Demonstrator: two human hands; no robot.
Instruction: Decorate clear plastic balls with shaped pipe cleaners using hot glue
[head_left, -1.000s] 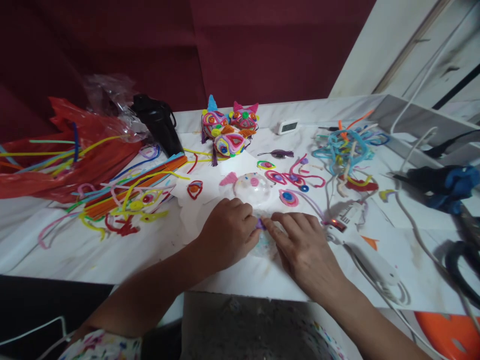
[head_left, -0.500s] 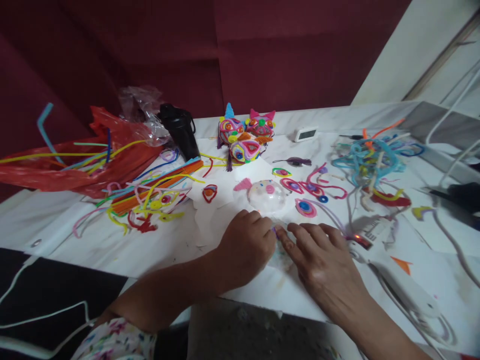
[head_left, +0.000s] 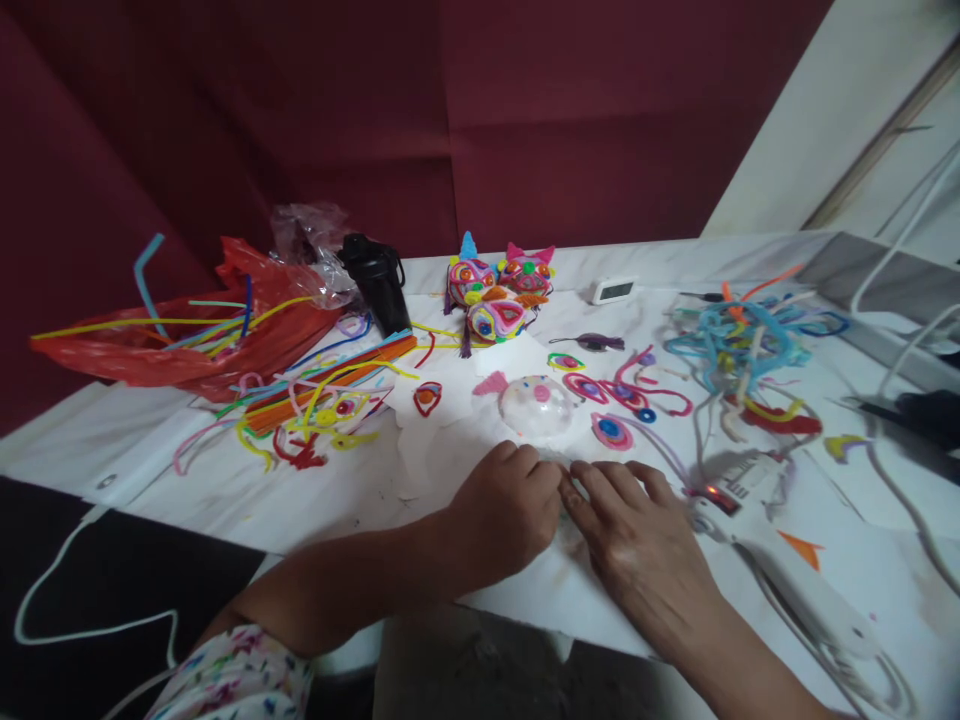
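1. Bag (head_left: pixel 180 345) of red plastic lies at the far left of the white table (head_left: pixel 225 490), with long pipe cleaners poking out of it.
2. Beside it a loose spread of pipe cleaners (head_left: pixel 315 395) fans across the table, orange, yellow and blue, in front of a black bottle (head_left: pixel 375 280).
3. The left hand (head_left: pixel 506 515) rests knuckles up on the table, fingers curled in; its fingertips meet those of the other hand.
4. Between the two sets of fingertips there should be a small piece, but it is hidden, so I cannot tell what is pinched or how it looks.
5. Just beyond the hands sits a clear dome (head_left: pixel 536 405) with pink spots and a pink ear.
6. The right hand (head_left: pixel 645 550) lies flatter, fingers stretched towards the left hand, tips pressed down.
7. To its right lies a white glue gun (head_left: pixel 780 570), its far end blurred, with a tangle of blue pipe cleaners (head_left: pixel 739 335) behind it.
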